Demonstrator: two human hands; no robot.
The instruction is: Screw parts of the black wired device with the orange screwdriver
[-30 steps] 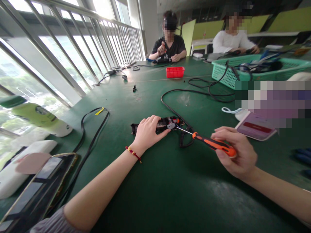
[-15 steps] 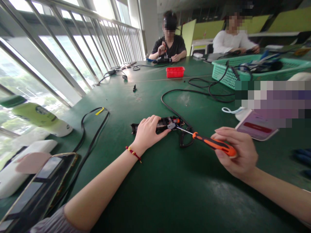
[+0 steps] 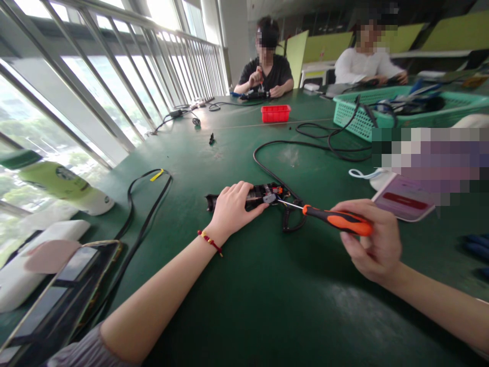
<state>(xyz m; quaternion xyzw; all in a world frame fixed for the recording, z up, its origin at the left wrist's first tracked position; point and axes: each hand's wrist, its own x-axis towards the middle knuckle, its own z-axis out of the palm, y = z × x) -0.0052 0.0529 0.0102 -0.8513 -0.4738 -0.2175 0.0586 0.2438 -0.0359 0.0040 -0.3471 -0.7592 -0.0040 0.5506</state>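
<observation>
My left hand (image 3: 234,208) is wrapped over an opened black corded device (image 3: 255,195) lying on the green table, pressing it down. Orange-red parts, thin wires and a small grey piece show at the device's right end; its middle is hidden under my fingers. In my right hand (image 3: 376,239) is an orange and black screwdriver (image 3: 338,220), held by its handle between thumb and fingers. The shaft points left and its tip reaches the grey piece at the device's end. Whether the tip sits in a screw is too small to tell. A black loop-shaped part (image 3: 293,219) lies just below the shaft.
A black cord (image 3: 263,145) runs from the device toward a green basket (image 3: 351,114). A red tray (image 3: 275,114) and a small black part (image 3: 211,138) lie farther back. A phone (image 3: 405,196) leans at right; a bottle (image 3: 61,181) stands left. Two people sit across.
The screwdriver handle has turned about its axis, and the fingers of my right hand have shifted around it. My left hand and the device have stayed in place.
</observation>
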